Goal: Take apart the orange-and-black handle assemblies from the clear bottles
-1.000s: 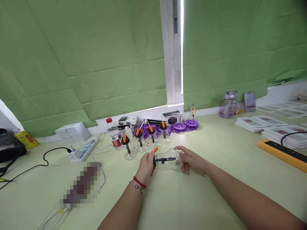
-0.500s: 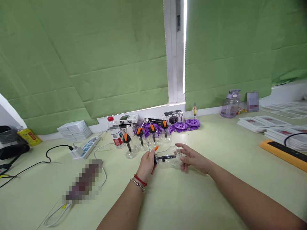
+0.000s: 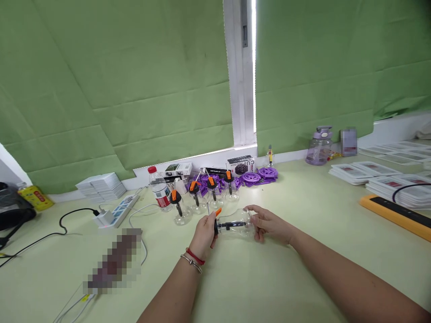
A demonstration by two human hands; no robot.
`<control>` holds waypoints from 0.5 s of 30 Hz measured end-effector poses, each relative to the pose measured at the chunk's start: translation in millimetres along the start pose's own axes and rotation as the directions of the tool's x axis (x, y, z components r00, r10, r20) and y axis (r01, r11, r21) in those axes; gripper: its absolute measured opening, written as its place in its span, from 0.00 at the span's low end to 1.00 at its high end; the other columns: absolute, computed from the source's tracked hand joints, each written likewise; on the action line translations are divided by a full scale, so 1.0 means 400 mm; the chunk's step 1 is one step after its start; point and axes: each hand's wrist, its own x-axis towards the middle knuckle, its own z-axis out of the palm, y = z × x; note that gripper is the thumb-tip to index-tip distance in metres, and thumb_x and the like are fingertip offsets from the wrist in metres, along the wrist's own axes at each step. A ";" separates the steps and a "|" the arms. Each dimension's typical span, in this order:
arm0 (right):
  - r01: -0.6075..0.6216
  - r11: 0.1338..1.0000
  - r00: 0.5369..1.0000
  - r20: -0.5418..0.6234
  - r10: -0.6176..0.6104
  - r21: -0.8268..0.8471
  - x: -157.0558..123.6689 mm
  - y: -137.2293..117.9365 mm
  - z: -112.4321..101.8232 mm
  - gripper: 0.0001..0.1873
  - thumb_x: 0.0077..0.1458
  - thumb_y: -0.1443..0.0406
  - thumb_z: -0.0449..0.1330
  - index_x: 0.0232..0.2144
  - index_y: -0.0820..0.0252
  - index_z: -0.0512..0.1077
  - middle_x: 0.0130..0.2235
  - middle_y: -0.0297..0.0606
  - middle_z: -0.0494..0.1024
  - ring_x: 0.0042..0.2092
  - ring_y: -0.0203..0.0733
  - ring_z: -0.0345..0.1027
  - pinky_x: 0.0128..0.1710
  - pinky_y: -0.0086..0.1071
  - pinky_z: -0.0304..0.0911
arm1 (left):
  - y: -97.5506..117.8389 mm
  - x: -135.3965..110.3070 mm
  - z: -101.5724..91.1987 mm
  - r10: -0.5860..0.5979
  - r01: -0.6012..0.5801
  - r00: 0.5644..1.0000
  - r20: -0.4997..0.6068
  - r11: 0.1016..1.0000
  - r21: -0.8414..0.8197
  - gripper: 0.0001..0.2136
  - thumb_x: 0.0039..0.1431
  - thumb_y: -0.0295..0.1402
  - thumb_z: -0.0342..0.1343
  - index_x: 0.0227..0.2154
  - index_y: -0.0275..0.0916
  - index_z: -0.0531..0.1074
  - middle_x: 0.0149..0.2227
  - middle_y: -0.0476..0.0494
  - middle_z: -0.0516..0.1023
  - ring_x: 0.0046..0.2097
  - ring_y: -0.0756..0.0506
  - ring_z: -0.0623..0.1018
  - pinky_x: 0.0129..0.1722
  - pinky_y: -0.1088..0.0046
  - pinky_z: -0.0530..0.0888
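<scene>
1. Left hand (image 3: 204,231): fingers clamped on the black cap (image 3: 216,227) of a clear dispenser bottle (image 3: 239,217). An orange lever (image 3: 218,211) projects above the thumb.
2. Right hand (image 3: 271,225): thumb and fingers curled on the base of the same bottle.
3. Dispenser bottle: on its side between the two hands, cap toward the left, dark rod inside. Contact with the worktop (image 3: 286,278): cannot tell.
4. Four similar upright bottles (image 3: 182,218) stand in a slanting row beyond the left hand, each with black top and orange lever.
5. Beside the row, left: red-capped drink bottle (image 3: 159,188), red and white label, print too small to read.
6. Behind the row: purple plastic parts (image 3: 252,178). Carton (image 3: 241,166) at the wall reads "HOLDER", with "CU" and an unclear letter above; black wheel-like picture. Black box (image 3: 215,172) alongside, white print illegible.
7. Right rear: lilac drinking jug (image 3: 318,151), pale lettering on its side, not legible.
8. Far right: stacked white cards (image 3: 364,172) bearing red blocks; wording unreadable.
</scene>
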 end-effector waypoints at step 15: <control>-0.034 0.999 0.999 -0.037 0.033 -0.027 0.006 0.005 0.017 0.27 0.55 0.42 0.46 0.36 0.59 0.63 0.28 0.35 0.73 0.20 0.32 0.66 0.16 0.25 0.58 | 0.007 -0.007 0.005 -0.002 0.002 1.000 0.010 1.000 0.011 0.18 0.56 0.52 0.45 0.24 0.41 0.59 0.15 0.57 0.60 0.13 0.54 0.58 0.10 0.79 0.52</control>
